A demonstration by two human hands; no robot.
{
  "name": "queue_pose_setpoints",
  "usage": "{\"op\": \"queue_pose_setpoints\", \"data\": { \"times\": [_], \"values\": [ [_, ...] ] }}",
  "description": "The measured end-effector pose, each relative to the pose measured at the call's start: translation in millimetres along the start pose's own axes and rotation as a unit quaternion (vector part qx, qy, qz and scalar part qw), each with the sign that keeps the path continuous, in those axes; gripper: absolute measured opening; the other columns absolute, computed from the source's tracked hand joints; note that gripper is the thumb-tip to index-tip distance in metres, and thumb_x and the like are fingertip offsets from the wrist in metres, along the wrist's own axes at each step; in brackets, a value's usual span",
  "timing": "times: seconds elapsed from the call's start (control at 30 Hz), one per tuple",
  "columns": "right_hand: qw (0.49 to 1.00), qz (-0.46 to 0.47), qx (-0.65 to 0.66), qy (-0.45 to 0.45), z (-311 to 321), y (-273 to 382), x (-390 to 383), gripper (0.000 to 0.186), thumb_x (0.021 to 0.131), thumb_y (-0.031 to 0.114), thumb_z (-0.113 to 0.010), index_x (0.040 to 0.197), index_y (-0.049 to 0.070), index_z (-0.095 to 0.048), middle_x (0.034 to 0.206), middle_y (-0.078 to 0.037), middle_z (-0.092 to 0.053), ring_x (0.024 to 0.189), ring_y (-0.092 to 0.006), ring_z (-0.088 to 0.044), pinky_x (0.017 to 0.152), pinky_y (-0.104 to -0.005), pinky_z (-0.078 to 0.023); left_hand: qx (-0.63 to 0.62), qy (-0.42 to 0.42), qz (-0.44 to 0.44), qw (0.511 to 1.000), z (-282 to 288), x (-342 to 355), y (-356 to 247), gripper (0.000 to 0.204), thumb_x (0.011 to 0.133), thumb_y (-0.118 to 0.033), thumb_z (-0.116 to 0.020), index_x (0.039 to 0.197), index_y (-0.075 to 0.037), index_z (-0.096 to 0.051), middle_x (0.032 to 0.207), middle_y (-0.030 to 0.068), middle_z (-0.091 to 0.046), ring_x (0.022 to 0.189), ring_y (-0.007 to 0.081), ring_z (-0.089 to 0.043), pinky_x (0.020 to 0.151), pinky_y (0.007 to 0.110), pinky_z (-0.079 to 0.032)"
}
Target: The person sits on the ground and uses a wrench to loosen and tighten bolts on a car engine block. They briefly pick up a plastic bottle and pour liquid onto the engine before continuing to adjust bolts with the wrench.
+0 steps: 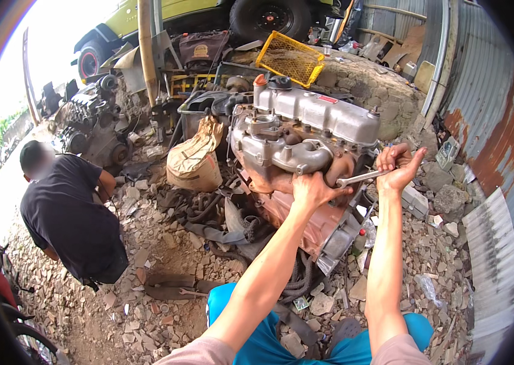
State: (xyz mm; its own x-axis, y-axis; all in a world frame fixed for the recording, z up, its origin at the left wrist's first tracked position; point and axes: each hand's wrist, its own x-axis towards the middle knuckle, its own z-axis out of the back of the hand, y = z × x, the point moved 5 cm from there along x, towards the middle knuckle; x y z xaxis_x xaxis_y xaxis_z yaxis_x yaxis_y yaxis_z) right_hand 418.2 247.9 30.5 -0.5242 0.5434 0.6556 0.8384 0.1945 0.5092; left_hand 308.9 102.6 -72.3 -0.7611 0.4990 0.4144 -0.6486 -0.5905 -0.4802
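Observation:
An engine with a silver valve cover (317, 109) and rust-brown lower parts stands in front of me. My left hand (311, 191) is on the engine below the silver manifold (293, 155), thumb stretched right toward the open end of a combination wrench (361, 177); its fingertips are partly hidden, so what they grip is unclear. My right hand (398, 171), palm up with curled fingers, holds the wrench's other end at the engine's right side. The wrench's left end meets the engine beside my left thumb.
A person in a dark shirt (71, 213) bends at left near more engines (96, 121). A paper sack (190, 167), black hoses (248, 237) and rubble (129, 322) surround the engine. Behind are a yellow crate (290, 58) and vehicle (129, 18); rusty corrugated sheets (488, 121) line the right.

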Motion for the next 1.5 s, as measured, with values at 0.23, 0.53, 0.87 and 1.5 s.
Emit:
{"op": "queue_pose_setpoints", "data": {
  "times": [0.23, 0.53, 0.87, 1.5],
  "values": [
    [0.995, -0.044, 0.057, 0.066, -6.9, -8.1, -8.0, 0.072, 0.095, 0.068, -0.028, 0.059, 0.008, -0.041, 0.045, 0.004, -0.021, 0.039, -0.0083, -0.019, 0.039, -0.0254, -0.016, 0.02, 0.059, 0.046, 0.997, -5.4, 6.0, 3.3, 0.102, 0.054, -0.084, -0.067, 0.108, 0.003, -0.066, 0.097, 0.0261, -0.068, 0.097, 0.0368, -0.066, 0.092, 0.044, -0.048],
    [0.99, -0.035, 0.113, 0.083, 4.7, -21.1, 5.2, 0.07, 0.095, 0.066, -0.032, 0.057, 0.008, -0.038, 0.046, 0.003, -0.022, 0.04, -0.0091, -0.017, 0.039, -0.0267, -0.014, 0.054, -0.003, 0.09, 0.994, -1.2, 2.4, 0.2, 0.101, 0.05, -0.088, -0.064, 0.091, 0.004, -0.072, 0.086, 0.0275, -0.069, 0.086, 0.0373, -0.069, 0.082, 0.044, -0.053],
    [0.992, -0.044, 0.115, 0.04, 6.5, -25.7, 9.2, 0.066, 0.097, 0.06, -0.037, 0.056, 0.009, -0.037, 0.046, 0.002, -0.025, 0.037, -0.0087, -0.021, 0.038, -0.0266, -0.015, 0.054, -0.052, 0.072, 0.995, -3.2, -7.9, -1.4, 0.092, 0.046, -0.078, -0.075, 0.089, 0.004, -0.072, 0.086, 0.0261, -0.069, 0.086, 0.0379, -0.068, 0.083, 0.044, -0.052],
    [0.996, -0.056, 0.06, -0.037, 0.2, -18.5, 19.3, 0.05, 0.096, 0.036, -0.049, 0.055, 0.009, -0.037, 0.048, 0.001, -0.033, 0.033, -0.0074, -0.026, 0.034, -0.0255, -0.018, 0.024, -0.08, 0.078, 0.993, -5.7, -8.6, -6.5, 0.101, 0.055, -0.085, -0.061, 0.097, 0.006, -0.069, 0.09, 0.0289, -0.067, 0.092, 0.041, -0.065, 0.085, 0.046, -0.05]
  ]
}}
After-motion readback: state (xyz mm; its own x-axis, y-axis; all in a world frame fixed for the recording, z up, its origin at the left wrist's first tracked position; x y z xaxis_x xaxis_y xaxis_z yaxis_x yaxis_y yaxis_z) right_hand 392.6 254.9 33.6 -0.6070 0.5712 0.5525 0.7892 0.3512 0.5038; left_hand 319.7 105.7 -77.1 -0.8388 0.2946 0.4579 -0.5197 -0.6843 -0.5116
